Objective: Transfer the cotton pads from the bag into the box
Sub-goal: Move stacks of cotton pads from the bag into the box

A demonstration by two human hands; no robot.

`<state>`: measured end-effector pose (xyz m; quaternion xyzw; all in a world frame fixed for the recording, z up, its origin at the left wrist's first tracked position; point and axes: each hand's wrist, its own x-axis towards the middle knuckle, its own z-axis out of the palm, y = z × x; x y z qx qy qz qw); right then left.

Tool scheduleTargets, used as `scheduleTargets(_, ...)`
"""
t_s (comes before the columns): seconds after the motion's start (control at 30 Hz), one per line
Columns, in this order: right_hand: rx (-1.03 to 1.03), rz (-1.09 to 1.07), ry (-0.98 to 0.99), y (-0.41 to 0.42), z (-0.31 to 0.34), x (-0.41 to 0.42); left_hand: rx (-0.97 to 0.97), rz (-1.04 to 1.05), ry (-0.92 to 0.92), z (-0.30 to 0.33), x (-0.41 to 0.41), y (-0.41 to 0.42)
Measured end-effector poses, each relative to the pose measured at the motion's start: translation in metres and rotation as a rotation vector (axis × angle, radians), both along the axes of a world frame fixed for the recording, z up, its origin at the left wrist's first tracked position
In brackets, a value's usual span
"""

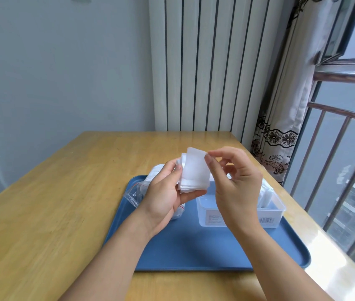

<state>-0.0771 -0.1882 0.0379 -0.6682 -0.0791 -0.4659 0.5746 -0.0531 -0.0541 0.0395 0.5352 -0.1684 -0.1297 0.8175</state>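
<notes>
Stack of white cotton pads (194, 170) held upright in the air above the blue tray (194, 246), between the two hands, over the gap between bag and box. Gripped low down by the left hand (165, 196): thumb pressed on the near face of the stack, the other fingers curled behind and under its bottom edge. Top right corner of the front pad pinched between thumb and forefinger of the right hand (235, 181), remaining fingers loosely bent and touching nothing visible. Front pad fanned slightly forward of the ones behind.

Clear plastic bag (141, 192) lying on the left part of the tray, mostly hidden behind the left hand and wrist, with a red strip along its open mouth and more white pads showing through at its far end. Clear plastic box (267, 211) standing on the right part of the tray, open at the top, partly hidden by the right hand, with a barcode label on its near wall and some white pads standing inside against the right end.

Tray resting on a light wooden table (52, 213), close to its right edge. Behind the table, a white ribbed radiator (204, 72) against the wall. At right, a patterned curtain (280, 127) and a window with metal bars (335, 159).
</notes>
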Motion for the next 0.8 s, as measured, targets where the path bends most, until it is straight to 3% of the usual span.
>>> scheduleTargets(0.17,0.360,0.271,0.095,-0.010,0.007,-0.001,0.001,0.034,-0.018,-0.001,0.001,-0.001)
scheduleTargets(0.27,0.285,0.335,0.191,-0.011,0.006,-0.001,0.002,0.014,-0.025,0.000,0.001,0.000)
scheduleTargets(0.43,0.222,0.264,0.261,-0.010,0.003,0.001,0.002,-0.006,-0.028,0.000,0.000,0.001)
scheduleTargets(0.8,0.199,0.273,0.274,-0.012,0.002,0.004,0.032,-0.026,-0.029,0.000,0.000,0.002)
